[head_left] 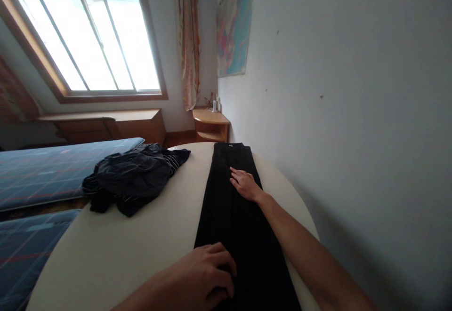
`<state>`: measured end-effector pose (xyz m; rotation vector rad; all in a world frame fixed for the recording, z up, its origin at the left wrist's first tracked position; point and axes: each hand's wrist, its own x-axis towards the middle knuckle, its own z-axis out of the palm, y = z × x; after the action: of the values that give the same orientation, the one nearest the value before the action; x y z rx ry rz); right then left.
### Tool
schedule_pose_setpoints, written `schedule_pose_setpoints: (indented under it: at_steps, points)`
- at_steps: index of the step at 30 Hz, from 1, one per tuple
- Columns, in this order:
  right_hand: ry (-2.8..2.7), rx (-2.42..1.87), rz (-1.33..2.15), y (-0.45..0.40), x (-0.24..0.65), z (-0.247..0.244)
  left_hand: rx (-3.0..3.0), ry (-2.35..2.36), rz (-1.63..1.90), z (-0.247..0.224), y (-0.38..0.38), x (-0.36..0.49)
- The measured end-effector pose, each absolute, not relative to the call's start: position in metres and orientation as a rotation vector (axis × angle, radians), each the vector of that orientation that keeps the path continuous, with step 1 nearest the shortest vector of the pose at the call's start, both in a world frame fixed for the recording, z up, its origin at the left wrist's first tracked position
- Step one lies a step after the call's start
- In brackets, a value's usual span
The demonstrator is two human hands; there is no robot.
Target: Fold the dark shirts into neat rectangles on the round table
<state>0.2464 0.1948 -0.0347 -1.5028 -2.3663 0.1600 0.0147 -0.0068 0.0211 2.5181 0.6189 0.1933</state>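
Observation:
A pair of black trousers (231,217) lies lengthwise on a round cream table (169,235), with its waistband at the far edge and its near end out of the picture. My right hand (245,184) rests flat on the upper part of the trousers, fingers stretched out and slightly spread. Nearer to me, my left hand (212,273) is over the left side of the trousers. Its fingers are loosely bent and apart, with no cloth seen gripped between them.
A crumpled dark garment (137,174) with striped trim lies at the table's left. Blue plaid mattresses (52,170) flank the table on that side. A white wall (353,137) runs along the right. A small corner shelf (212,120) and a wooden desk (137,118) stand behind.

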Motion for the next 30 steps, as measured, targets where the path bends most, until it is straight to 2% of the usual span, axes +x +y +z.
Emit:
schedule_pose_setpoints:
  at_steps: [7, 16, 30]
  points:
    - [-2.315, -1.507, 0.163, 0.193, 0.246, -0.03, 2.554, 0.573, 0.3, 0.024, -0.007, 0.017]
    - [-2.305, -1.531, 0.149, 0.194, 0.248, -0.032, 2.564, 0.529, 0.295, 0.002, -0.006, 0.023]
    - [-2.301, -1.563, 0.144, 0.197, 0.254, -0.035, 2.601, 0.483, 0.313, 0.006, -0.005, 0.022]
